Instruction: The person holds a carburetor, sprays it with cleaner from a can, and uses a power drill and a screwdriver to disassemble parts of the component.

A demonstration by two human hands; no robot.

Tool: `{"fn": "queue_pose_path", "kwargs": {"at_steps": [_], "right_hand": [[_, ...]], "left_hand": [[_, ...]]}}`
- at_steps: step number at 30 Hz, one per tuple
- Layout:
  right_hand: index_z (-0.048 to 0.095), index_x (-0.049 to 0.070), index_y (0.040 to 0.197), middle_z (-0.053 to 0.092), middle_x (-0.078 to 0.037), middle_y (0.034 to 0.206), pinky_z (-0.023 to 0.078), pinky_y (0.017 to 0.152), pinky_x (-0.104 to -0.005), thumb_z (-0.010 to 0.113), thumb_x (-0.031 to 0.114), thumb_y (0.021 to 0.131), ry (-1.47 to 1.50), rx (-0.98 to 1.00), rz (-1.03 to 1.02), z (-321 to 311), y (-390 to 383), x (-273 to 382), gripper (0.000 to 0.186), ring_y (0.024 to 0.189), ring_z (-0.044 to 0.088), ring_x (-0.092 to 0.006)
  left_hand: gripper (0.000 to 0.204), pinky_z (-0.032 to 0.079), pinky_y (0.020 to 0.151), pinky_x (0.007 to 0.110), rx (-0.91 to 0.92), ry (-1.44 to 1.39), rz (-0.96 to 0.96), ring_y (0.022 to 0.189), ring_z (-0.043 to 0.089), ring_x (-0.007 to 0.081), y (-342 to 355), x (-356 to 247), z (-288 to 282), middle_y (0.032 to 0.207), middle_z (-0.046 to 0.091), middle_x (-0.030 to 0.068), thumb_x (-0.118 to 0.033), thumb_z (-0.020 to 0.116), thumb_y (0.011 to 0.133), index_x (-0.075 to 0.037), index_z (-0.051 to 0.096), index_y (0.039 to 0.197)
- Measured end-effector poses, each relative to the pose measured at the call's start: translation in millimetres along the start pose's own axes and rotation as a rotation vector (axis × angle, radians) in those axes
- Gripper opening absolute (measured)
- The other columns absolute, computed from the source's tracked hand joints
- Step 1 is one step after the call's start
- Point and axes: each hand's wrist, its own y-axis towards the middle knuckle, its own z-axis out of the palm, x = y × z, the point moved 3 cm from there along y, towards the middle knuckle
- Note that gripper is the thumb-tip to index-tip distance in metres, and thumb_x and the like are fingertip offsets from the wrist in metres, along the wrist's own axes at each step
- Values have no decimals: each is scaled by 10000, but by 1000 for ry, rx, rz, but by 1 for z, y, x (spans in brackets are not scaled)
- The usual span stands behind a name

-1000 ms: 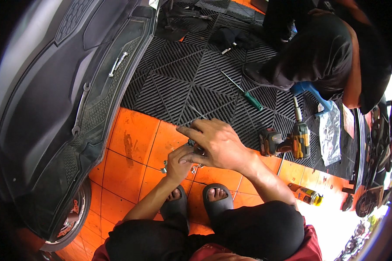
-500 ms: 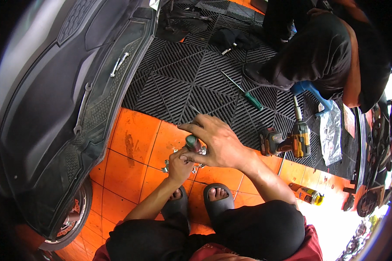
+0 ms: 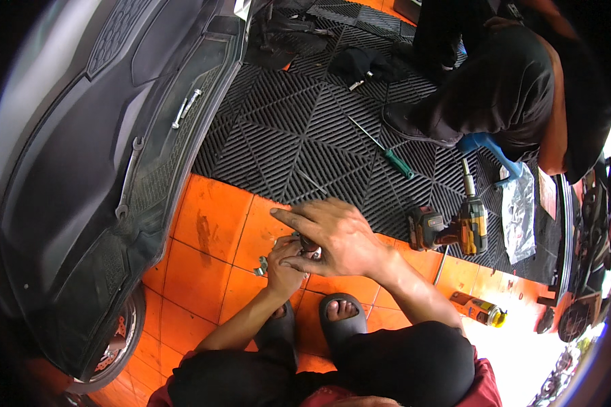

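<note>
My right hand curves over the dark red and green handle of what looks like a screwdriver, thumb and fingers round its upper end, index finger stretched to the left. The tool stands nearly upright, its lower end hidden. Just below and to the left, my left hand is closed beside the handle, around a small silvery metal part that sticks out at its left side. Most of that part is covered by my fingers. Both hands are above the orange tiles, in front of my sandals.
A dark scooter body fills the left, with a wrench and a bolt on its footboard. On the black mat lie a green screwdriver and a cordless driver. A spray can lies right; another person's leg is beyond.
My right hand has come slightly nearer and its fingers now cover more of the handle, whose end was in plain sight before. The view has shifted a little.
</note>
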Motion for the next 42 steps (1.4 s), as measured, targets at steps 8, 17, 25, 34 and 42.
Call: {"fn": "queue_pose_path", "kwargs": {"at_steps": [8, 17, 25, 34, 42], "right_hand": [[647, 35, 1245, 660, -144, 1151, 524, 897, -444, 785, 217, 744, 108, 63, 112, 1, -5, -4, 551, 1047, 653, -348], [588, 19, 1330, 643, -151, 1085, 522, 938, -440, 693, 186, 852, 254, -138, 27, 9, -7, -9, 517, 1015, 644, -356], [595, 22, 1317, 643, -157, 1098, 521, 946, -430, 730, 249, 835, -18, 112, 197, 0, -9, -9, 550, 1069, 641, -381], [614, 20, 1304, 693, -150, 1002, 563, 805, -394, 786, 192, 788, 293, -116, 121, 17, -12, -22, 571, 901, 696, -326], [640, 25, 1275, 672, -146, 1023, 559, 776, -384, 791, 185, 797, 228, -246, 76, 18, -8, -21, 526, 897, 686, -301]], "left_hand": [[209, 547, 827, 438, 103, -55, -162, 953, 680, 349, -6, 8, 3, 949, 716, 130, -28, 762, 799, -60, 725, 1002], [190, 528, 841, 468, 171, 26, -46, 953, 647, 372, -4, 18, 10, 1073, 703, 158, -45, 673, 879, -42, 690, 1068], [261, 533, 835, 468, 139, -116, -64, 988, 648, 389, -2, 23, 4, 1056, 695, 165, 5, 670, 790, -44, 668, 1046], [335, 540, 836, 461, 171, -187, 50, 1010, 657, 379, 5, 17, 7, 1097, 702, 172, 27, 677, 804, 2, 676, 1139], [178, 523, 746, 451, 124, 4, 154, 884, 665, 355, 6, 13, 4, 907, 689, 158, 12, 691, 817, 5, 645, 989]]}}
